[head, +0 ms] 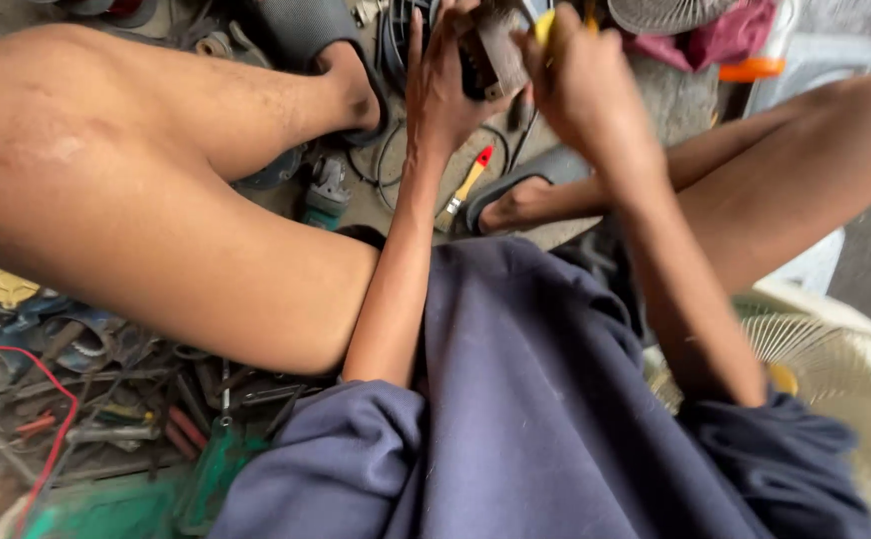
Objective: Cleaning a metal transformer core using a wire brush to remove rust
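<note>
A: What is seen around the dark metal part (pixel 490 55)?

B: A cream fan grille (pixel 835 359) is set well below and right of it; a red-and-yellow screwdriver (pixel 467 185) lies just beneath.

A: How is it held?

B: It is gripped by the left hand (pixel 440 85), fingers wrapped against it. The right hand (pixel 580 70) is closed on a yellow-handled tool (pixel 545 25) touching it.

Tool-strewn concrete floor (pixel 396 205), daylight
</note>
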